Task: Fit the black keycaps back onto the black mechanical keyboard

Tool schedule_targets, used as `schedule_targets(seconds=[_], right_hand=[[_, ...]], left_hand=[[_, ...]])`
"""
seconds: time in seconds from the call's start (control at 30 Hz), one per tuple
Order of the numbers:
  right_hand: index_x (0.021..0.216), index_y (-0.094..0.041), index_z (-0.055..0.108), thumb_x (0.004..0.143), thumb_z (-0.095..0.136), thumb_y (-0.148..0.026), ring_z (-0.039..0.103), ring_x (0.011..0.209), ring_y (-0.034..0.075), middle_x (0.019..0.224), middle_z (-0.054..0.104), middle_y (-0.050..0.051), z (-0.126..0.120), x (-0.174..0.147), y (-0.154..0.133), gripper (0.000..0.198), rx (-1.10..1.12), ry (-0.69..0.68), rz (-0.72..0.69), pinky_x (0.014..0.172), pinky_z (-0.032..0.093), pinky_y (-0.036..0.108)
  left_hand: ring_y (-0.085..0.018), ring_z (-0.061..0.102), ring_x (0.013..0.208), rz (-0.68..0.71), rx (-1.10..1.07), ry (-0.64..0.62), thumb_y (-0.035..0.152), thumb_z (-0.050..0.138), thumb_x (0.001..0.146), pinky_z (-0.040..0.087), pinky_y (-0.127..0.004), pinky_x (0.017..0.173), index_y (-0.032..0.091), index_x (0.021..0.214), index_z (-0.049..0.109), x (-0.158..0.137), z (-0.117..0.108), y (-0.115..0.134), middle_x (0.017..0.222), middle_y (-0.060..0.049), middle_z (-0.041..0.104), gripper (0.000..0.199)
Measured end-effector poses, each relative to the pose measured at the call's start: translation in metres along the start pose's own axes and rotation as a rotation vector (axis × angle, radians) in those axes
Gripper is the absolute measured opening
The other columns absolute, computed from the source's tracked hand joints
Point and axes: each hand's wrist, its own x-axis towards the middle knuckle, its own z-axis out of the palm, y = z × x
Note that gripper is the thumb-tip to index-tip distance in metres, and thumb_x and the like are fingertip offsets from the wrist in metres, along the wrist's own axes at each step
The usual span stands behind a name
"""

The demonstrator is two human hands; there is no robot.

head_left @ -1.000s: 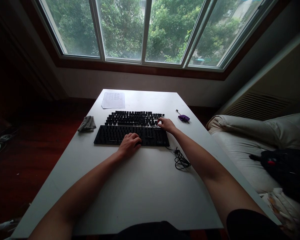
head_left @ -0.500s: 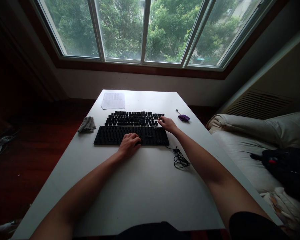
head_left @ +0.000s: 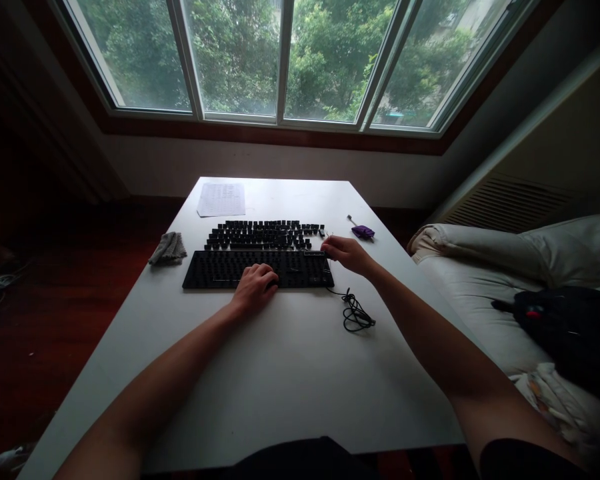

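A black keyboard (head_left: 215,270) lies across the white table, its key area dark and hard to read in detail. My left hand (head_left: 255,283) rests on its lower middle, fingers spread over the top and thumb near the front edge, not closed round anything. Over the keyboard's far right corner, my right hand (head_left: 347,252) is closed in a pinch. Thin wires stick up from its fingertips, looking like a wire keycap puller (head_left: 329,234). Loose black keycaps (head_left: 260,233) stand in rows just behind the keyboard.
The coiled cable (head_left: 356,313) lies right of the keyboard. A grey cloth (head_left: 169,249) sits at the table's left edge, a printed sheet (head_left: 223,199) at the far left. A purple pouch-like item (head_left: 363,232) and a small brush (head_left: 351,219) lie at the right.
My right hand has drawn back from the right end of the keycap rows towards me, to the keyboard's corner. My left hand stays on the keyboard. The view has shifted slightly.
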Motion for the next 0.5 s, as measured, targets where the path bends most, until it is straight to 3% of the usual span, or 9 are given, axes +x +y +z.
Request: schedule_targets(seconds=[0.23,0.37,0.5], right_hand=[[0.078,-0.019,0.061,0.096,0.047,-0.050,0.056,0.061,0.014,0.067,0.061,0.000,0.009,-0.014,-0.014,0.038,0.050,-0.030,-0.004,0.061,0.044,0.028],[0.086,-0.020,0.067,0.098,0.041,-0.049,0.054,0.054,0.013,0.059,0.058,-0.003,0.015,-0.019,-0.012,0.040,0.007,-0.114,0.072,0.057,0.041,0.027],[0.102,-0.023,0.065,0.092,0.054,-0.044,0.057,0.056,0.014,0.062,0.063,-0.003,0.017,-0.026,-0.003,0.025,-0.047,-0.194,0.124,0.054,0.040,0.026]], left_hand=[[-0.026,0.054,0.107,-0.006,-0.003,0.008,0.026,0.063,0.087,0.041,-0.044,0.096,0.026,0.104,0.070,-0.001,0.000,0.001,0.113,-0.007,0.063,0.018],[-0.026,0.054,0.107,-0.009,-0.007,0.011,0.026,0.063,0.087,0.041,-0.044,0.096,0.026,0.104,0.070,0.000,-0.001,0.001,0.114,-0.007,0.063,0.019],[-0.026,0.054,0.107,0.000,-0.007,0.008,0.026,0.064,0.087,0.041,-0.044,0.095,0.026,0.105,0.070,0.001,-0.002,0.002,0.114,-0.006,0.062,0.018]])
